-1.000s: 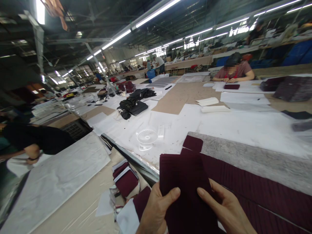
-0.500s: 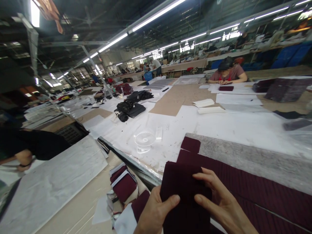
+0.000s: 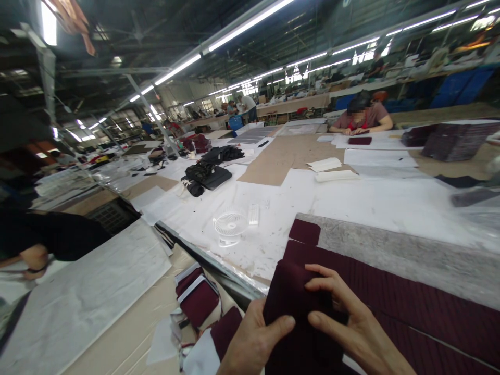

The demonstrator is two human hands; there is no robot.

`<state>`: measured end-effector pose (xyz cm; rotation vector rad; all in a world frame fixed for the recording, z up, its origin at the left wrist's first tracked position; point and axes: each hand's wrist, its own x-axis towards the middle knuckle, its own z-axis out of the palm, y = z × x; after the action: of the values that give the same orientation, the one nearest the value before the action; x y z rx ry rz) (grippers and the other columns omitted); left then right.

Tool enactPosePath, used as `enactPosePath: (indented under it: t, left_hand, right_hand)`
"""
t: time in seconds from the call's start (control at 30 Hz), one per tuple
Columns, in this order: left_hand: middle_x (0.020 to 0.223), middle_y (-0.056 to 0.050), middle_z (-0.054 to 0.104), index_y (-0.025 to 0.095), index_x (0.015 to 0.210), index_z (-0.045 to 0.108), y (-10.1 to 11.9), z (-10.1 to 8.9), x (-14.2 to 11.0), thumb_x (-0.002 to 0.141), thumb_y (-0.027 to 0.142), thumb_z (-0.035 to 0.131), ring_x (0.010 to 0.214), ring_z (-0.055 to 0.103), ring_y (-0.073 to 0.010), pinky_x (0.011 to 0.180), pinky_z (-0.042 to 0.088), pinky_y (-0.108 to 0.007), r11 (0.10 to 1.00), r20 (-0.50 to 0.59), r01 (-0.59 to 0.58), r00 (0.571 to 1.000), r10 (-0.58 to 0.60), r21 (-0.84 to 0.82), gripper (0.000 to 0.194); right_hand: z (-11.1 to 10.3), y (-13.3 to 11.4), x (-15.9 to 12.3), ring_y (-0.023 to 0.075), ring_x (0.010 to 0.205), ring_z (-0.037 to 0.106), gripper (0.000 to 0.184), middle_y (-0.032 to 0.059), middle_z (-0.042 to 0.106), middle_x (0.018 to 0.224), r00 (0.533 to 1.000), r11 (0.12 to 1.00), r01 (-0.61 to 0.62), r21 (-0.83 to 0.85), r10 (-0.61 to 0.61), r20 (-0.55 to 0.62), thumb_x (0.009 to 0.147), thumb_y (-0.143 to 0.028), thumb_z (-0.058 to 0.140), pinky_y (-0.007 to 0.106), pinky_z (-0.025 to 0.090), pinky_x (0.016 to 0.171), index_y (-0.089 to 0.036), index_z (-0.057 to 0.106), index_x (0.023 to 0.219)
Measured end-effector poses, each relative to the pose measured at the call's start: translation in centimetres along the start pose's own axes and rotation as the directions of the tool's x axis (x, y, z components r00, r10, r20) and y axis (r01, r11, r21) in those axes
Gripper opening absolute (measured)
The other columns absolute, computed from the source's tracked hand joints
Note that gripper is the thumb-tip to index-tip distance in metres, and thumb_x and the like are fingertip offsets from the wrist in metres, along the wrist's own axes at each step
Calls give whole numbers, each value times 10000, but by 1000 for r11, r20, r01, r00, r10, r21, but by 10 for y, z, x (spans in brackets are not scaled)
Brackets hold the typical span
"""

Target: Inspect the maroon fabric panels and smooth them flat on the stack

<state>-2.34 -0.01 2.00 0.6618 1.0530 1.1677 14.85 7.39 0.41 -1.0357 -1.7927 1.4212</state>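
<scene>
Between my hands is a dark maroon fabric piece, held up near the table's front edge. My left hand grips its left side, thumb on the front face and fingers behind. On its right side, my right hand has its thumb and index finger on the face; the other fingers are partly hidden. Beyond it to the right lie overlapping rows of maroon fabric pieces on a grey mottled sheet. One separate maroon piece rests at the far left end of those rows.
A bundle of maroon and white cloth pieces lies at lower left. Past it are a white fan and a pile of black garments. One person leans over the table at the back; another's arm shows at far left.
The top of the maroon fabric piece has tilted and bent slightly under my right fingers. My left hand has shifted a little to the right with it.
</scene>
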Motion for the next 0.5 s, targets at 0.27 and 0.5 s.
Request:
enactPosePath:
  t: [0.27, 0.5]
  left_hand:
    - [935, -94, 747, 143, 1033, 683, 17, 3, -2, 679, 256, 748, 884, 679, -252, 824, 520, -367, 983, -230, -131, 968, 99, -127, 378]
    - [931, -97, 752, 142, 1097, 657, 19, 4, 0, 657, 214, 765, 982, 662, -276, 929, 487, -405, 955, -269, -189, 955, 124, -231, 458]
  right_hand:
    - [7, -2, 2, 254, 987, 605, 269, 73, 523, 1296, 988, 899, -153, 411, 123, 98, 760, -465, 656, 320, 513, 799, -202, 655, 813]
    - [19, -4, 0, 186, 718, 608, 222, 12, 688, 731, 962, 824, -264, 501, 190, 194, 725, -413, 725, 260, 498, 684, -197, 729, 775]
